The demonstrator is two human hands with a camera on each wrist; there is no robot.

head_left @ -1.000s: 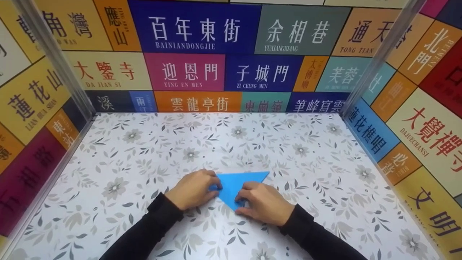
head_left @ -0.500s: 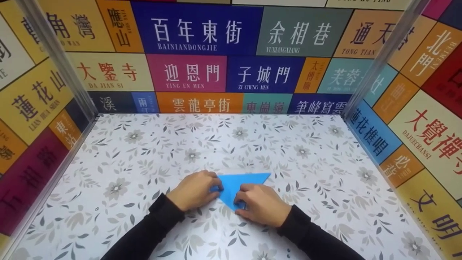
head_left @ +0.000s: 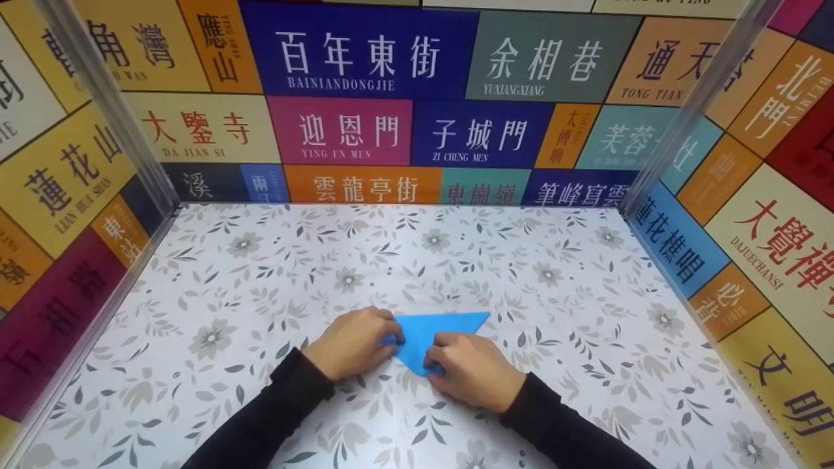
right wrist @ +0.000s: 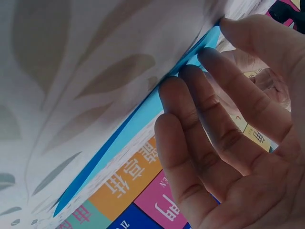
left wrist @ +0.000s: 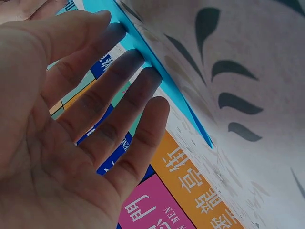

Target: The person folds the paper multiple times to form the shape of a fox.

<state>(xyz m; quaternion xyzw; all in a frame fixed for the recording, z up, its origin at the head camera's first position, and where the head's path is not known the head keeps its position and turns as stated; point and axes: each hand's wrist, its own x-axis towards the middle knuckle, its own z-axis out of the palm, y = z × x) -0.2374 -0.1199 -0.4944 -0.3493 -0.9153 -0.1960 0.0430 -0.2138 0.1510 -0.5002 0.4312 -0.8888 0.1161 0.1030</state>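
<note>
A blue sheet of folded paper (head_left: pixel 420 329), triangular in outline, lies on the patterned tabletop. My left hand (head_left: pixel 358 342) rests its fingertips (left wrist: pixel 136 57) on the paper's left part and covers that corner. In the left wrist view those fingers are fairly straight and spread. At the near corner, my right hand (head_left: pixel 479 371) has its thumb (right wrist: pixel 233 28) at the paper's tip and its index finger just beside, with blue paper between them. The other right fingertips (right wrist: pixel 171 90) touch the sheet. The far right corner points away from both hands, uncovered.
The white tabletop (head_left: pixel 287 260) carries a grey leaf and flower print. Upright panels with coloured lettered blocks stand along the back (head_left: pixel 365 58), left (head_left: pixel 58 189) and right (head_left: pixel 749 215), with clear strips at the corners.
The near tip of the blue paper looks shorter and blunter than a second ago, at the right thumb. The left hand stays almost in place; the view shifts slightly.
</note>
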